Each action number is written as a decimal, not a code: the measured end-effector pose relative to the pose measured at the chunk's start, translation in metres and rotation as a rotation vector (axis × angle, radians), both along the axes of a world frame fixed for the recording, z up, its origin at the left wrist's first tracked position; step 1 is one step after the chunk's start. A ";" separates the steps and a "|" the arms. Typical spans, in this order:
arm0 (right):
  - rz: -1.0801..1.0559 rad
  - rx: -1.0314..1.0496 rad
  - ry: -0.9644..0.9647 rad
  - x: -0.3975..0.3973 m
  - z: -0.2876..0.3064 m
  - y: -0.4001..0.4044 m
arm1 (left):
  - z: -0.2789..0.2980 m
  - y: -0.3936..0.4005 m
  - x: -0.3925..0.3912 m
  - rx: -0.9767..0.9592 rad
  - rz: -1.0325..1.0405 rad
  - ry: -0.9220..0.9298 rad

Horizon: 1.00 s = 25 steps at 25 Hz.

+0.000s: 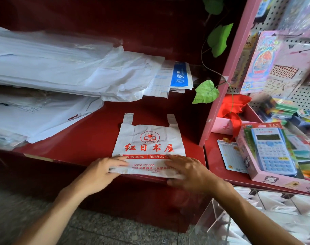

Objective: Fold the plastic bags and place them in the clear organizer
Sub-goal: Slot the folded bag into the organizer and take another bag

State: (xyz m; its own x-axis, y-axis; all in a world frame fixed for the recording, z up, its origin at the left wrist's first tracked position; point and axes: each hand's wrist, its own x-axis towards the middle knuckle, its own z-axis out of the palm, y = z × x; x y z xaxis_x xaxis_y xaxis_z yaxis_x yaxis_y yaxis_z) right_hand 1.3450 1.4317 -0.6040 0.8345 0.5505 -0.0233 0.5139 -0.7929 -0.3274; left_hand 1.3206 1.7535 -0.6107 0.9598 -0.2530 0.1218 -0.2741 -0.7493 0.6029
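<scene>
A white bag [149,145] printed in red lies flat on the red tabletop [90,138], handles toward 12 o'clock, its near edge at the tabletop's front lip. The left hand [104,171] presses the bag's 7 o'clock corner, fingers nearly straight, grip released. The right hand [187,171] lies flat on the 5 o'clock corner, likewise unclenched. The clear organizer [256,218] stands at 4 o'clock, below the tabletop.

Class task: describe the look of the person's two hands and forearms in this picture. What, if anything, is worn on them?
Both arms are bare from the frame's lower edge to the fingertips; no sleeves show. The left hand and right hand wear no gloves, and no rings, watch or bracelet are visible on the fingers or wrists.
</scene>
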 end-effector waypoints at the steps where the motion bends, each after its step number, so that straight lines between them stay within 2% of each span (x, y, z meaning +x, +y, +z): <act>1: -0.047 0.218 0.048 0.000 0.002 -0.005 | 0.002 0.004 0.001 -0.065 0.046 0.036; 3: -0.170 0.536 0.197 0.000 0.006 -0.011 | 0.003 0.008 0.002 -0.118 0.102 0.023; 4: -0.214 0.577 0.203 0.001 0.005 -0.014 | 0.005 0.008 0.000 -0.144 0.125 0.012; 9: -0.428 0.594 0.134 0.009 -0.002 -0.011 | 0.002 0.003 0.001 -0.354 0.316 0.022; 15: -0.610 0.412 -0.004 0.014 0.001 0.001 | -0.002 -0.011 0.009 -0.152 0.520 -0.095; 17: -0.638 0.368 -0.014 0.016 0.002 0.000 | 0.002 -0.017 0.009 -0.112 0.567 -0.072; 21: -0.608 0.317 -0.011 0.016 0.004 -0.003 | 0.006 -0.017 0.009 -0.113 0.516 0.024; 25: -0.655 0.343 -0.015 0.017 0.002 -0.005 | 0.003 -0.012 0.008 -0.333 0.529 0.075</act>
State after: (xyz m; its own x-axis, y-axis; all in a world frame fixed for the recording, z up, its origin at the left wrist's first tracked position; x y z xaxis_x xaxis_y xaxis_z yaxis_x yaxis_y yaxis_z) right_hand 1.3623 1.4272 -0.6017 0.9935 -0.0861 0.0749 -0.0228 -0.7930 -0.6088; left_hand 1.3282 1.7411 -0.6072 0.9536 0.2986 0.0397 0.1347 -0.5406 0.8304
